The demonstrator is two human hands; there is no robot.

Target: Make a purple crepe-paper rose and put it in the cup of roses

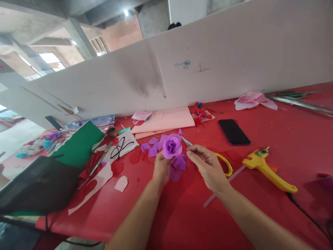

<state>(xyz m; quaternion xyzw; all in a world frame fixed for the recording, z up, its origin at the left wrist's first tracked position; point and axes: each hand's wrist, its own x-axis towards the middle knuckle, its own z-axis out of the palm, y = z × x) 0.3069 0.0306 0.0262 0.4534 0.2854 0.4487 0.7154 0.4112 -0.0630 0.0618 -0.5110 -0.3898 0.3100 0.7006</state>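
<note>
My left hand [162, 167] is closed around the base of a purple paper rose [172, 146], its layered petals facing up. Just right of the flower, the fingertips of my right hand [205, 165] are pinched together; whatever is between them is too small to name. Behind that hand is a pair of scissors with a yellow handle [229, 166]; the blade tip shows beyond my fingers, and I cannot tell if the hand touches them. Loose purple petals [152, 151] lie left of the rose, and more purple pieces [179, 163] lie beneath it.
Right on the red table [182, 215] lie a yellow glue gun [270, 173] with a cord, and a black phone [234, 132]. Pink sheets [166, 119] and red flowers [200, 113] sit by the white partition [221, 62]. Leftward are eyeglasses [120, 148], tweezers [101, 158] and green sheets [78, 142].
</note>
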